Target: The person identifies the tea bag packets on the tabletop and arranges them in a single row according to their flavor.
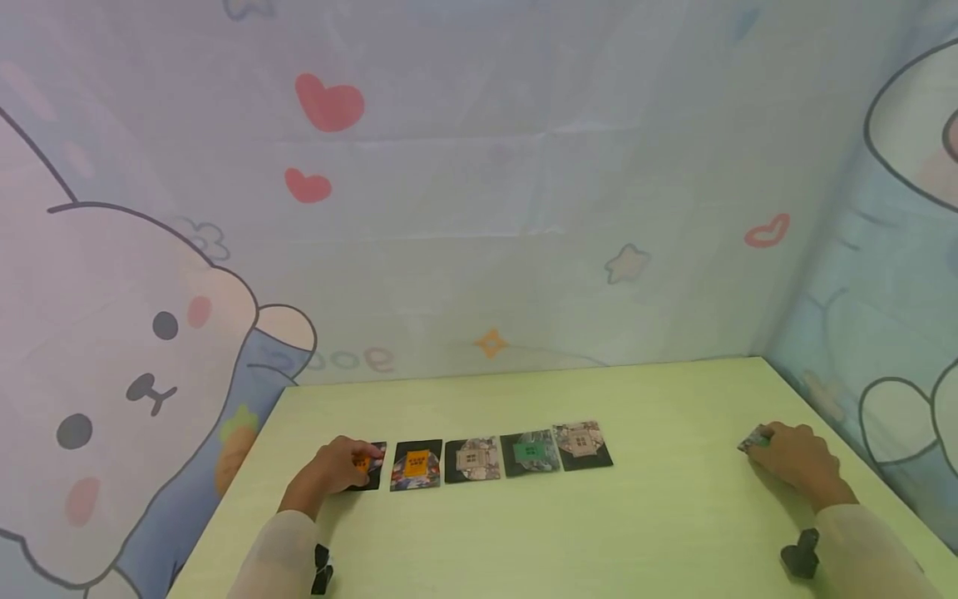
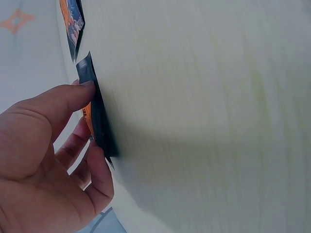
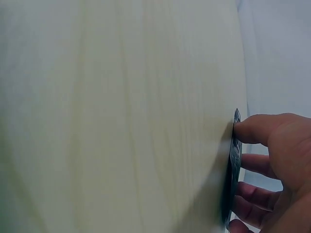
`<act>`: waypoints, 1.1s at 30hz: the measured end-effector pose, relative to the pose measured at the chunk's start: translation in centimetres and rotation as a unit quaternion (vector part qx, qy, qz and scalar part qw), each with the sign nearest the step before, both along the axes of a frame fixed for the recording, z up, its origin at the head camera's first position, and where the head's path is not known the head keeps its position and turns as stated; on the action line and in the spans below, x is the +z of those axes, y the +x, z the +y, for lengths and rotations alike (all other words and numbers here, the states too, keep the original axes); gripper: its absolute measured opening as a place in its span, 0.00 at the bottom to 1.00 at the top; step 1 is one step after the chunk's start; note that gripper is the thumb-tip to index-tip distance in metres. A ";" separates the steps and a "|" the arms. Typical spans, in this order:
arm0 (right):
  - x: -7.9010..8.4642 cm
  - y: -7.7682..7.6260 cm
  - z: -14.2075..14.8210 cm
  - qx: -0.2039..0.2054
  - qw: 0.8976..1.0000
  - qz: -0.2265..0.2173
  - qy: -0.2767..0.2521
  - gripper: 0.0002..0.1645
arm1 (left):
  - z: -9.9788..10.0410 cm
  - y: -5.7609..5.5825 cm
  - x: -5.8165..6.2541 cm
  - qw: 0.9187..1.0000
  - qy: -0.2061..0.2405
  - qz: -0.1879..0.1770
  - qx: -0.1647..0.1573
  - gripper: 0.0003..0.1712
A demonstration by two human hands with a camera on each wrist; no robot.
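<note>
My left hand (image 1: 329,470) grips the leftmost small flat packet (image 1: 377,453), dark with an orange label, at the end of a row on the table. In the left wrist view, thumb and fingers hold this packet (image 2: 100,121) by its edges, close to the tabletop. Far to the right, my right hand (image 1: 801,462) holds another small packet (image 1: 753,439), mostly covered by the fingers. The right wrist view has that packet (image 3: 234,167) edge-on between thumb and fingers, low over the table.
Beside the left hand, the row continues with an orange-labelled packet (image 1: 416,466), a grey-labelled packet (image 1: 471,459), a green-labelled packet (image 1: 530,453) and a beige-labelled packet (image 1: 582,445). A cartoon-printed curtain (image 1: 479,208) hangs behind the pale yellow table (image 1: 554,541).
</note>
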State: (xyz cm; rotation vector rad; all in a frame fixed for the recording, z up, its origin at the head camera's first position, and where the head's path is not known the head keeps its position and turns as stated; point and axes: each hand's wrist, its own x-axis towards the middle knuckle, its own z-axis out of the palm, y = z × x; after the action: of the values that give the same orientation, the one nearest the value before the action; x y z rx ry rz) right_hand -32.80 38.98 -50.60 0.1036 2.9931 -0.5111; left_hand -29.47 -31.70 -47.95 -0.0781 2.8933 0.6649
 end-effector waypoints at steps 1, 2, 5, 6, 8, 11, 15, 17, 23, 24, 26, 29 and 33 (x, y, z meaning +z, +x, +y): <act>-0.1 -0.1 -0.1 0.002 1.000 0.002 0.000 0.46 | 0.0 0.0 0.0 1.000 0.000 0.000 0.000 0.24; -0.1 -0.1 -0.3 0.004 1.000 0.003 0.001 0.45 | 0.0 0.1 0.0 1.000 0.000 0.000 0.002 0.24; 0.0 -0.2 -1.0 0.011 1.000 0.009 -0.002 0.44 | 0.1 0.1 0.1 1.000 0.000 0.000 0.001 0.24; 0.1 -0.3 -1.3 0.014 1.000 0.011 -0.003 0.44 | 0.1 0.2 0.2 1.000 -0.001 0.000 0.000 0.24; 0.1 -0.5 -1.9 0.022 1.000 0.016 -0.005 0.43 | 0.2 0.2 0.2 1.000 -0.001 -0.001 0.001 0.24; 0.2 -0.8 -2.9 0.034 0.999 0.025 -0.008 0.42 | 0.2 0.3 0.3 1.000 -0.002 -0.002 0.001 0.24; 0.3 -1.2 -4.4 0.048 0.998 0.030 -0.009 0.41 | 0.3 0.3 0.6 1.000 -0.007 -0.003 -0.001 0.24; 0.3 -1.4 -5.1 0.052 0.998 0.032 -0.007 0.40 | 0.3 0.3 0.6 1.000 -0.011 -0.004 -0.001 0.24; 0.2 -1.9 -6.9 0.063 0.997 0.038 -0.008 0.38 | 0.2 0.2 0.4 1.000 -0.010 -0.005 0.004 0.24; 0.1 -2.0 -7.2 0.067 0.997 0.039 -0.009 0.38 | 0.2 0.2 0.4 1.000 -0.008 -0.005 0.004 0.24; 0.1 -2.1 -7.7 0.073 0.996 0.044 -0.011 0.38 | 0.1 0.1 0.2 1.000 -0.007 -0.004 0.005 0.24; 0.0 -2.2 -8.4 0.083 0.995 0.050 -0.009 0.37 | 0.1 0.1 0.2 1.000 -0.004 -0.002 0.004 0.24; -0.1 -2.3 -9.5 0.097 0.994 0.055 -0.010 0.34 | 0.1 0.1 0.2 1.000 -0.001 -0.001 0.002 0.24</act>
State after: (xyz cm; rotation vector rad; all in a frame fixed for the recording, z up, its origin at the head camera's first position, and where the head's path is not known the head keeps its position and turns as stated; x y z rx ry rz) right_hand -35.12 29.46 -50.70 -0.2217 3.0579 -0.5401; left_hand -29.42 -31.65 -47.78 -0.0849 2.8939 0.6611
